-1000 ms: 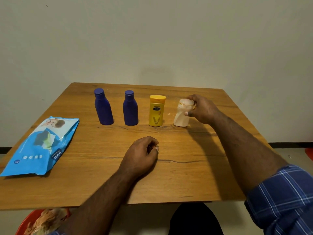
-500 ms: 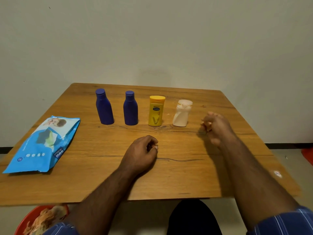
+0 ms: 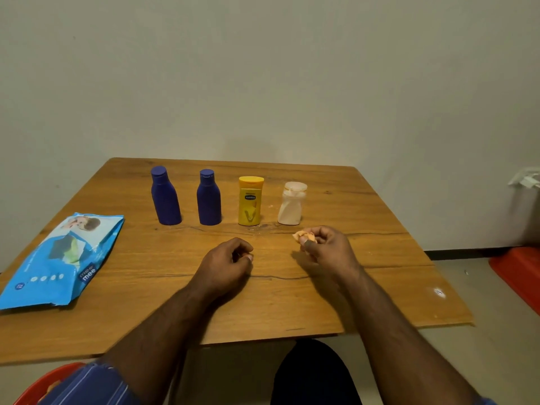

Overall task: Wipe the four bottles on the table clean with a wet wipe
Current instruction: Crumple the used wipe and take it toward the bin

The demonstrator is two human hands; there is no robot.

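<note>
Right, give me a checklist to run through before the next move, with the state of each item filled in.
1. Used wipe in hand: ok, the right hand pinches the crumpled wipe in its fingertips.
2. Four bottles upright in a row: ok, the two blue bottles, the yellow bottle and the white bottle all stand apart.
3. Bottles clean: cannot tell, no dirt shows at this range.
4. Left hand free: ok, it rests loosely curled on the table, holding nothing visible.
5. Wipe pack within reach: ok, it lies flat near the table's left edge.
6. Somewhere to drop the wipe: cannot tell.
</note>
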